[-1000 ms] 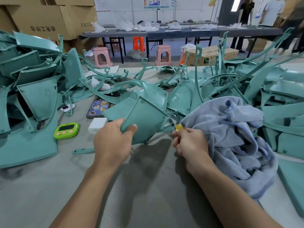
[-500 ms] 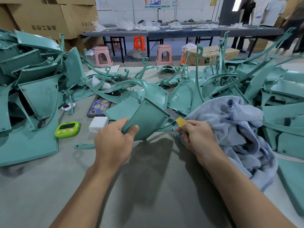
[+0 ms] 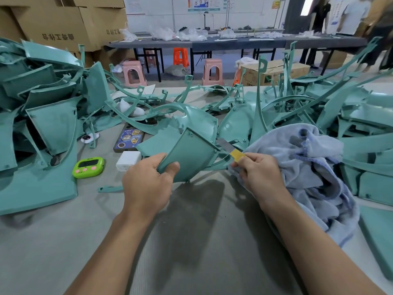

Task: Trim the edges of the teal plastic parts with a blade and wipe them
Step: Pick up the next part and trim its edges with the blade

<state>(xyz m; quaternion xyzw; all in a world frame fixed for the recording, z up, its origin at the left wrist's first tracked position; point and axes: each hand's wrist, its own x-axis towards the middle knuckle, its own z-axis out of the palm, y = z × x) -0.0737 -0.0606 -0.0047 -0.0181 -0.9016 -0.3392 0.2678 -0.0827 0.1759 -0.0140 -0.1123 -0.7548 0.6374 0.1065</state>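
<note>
1. Pile of teal parts (image 3: pixel 46 124) crowds left of, behind and right of the held part (image 3: pixel 191 154), with curved strips just behind it. We judge a jerk could snag one and drag the heap.
2. Cloth (image 3: pixel 308 167) is bunched just right of the held part, against the right wrist. Risk: a fold gets under the blade and is cut, or fouls the stroke.
3. Held part is tilted up off the table (image 3: pixel 191 252) and gripped only at its near corner. Risk: blade pressure at the far corner pivots it, so the cut gouges the edge.
4. Blade (image 3: pixel 224 144): bare grey tip at the held part's upper right corner, looks touching. Risk: it skips off the rim. We'd aim the stroke away from the left thumb.
5. Left hand (image 3: pixel 146 184), at the held part's near-left corner: fingers curled behind, thumb pressed on the front face, firm grip. The forearm reaches in from below.
6. Right hand (image 3: pixel 258 173), just right of the held part: fingers curled, thumb and forefinger pinching the blade's yellow-wrapped end. Whether it also holds cloth, we can't tell.
</note>
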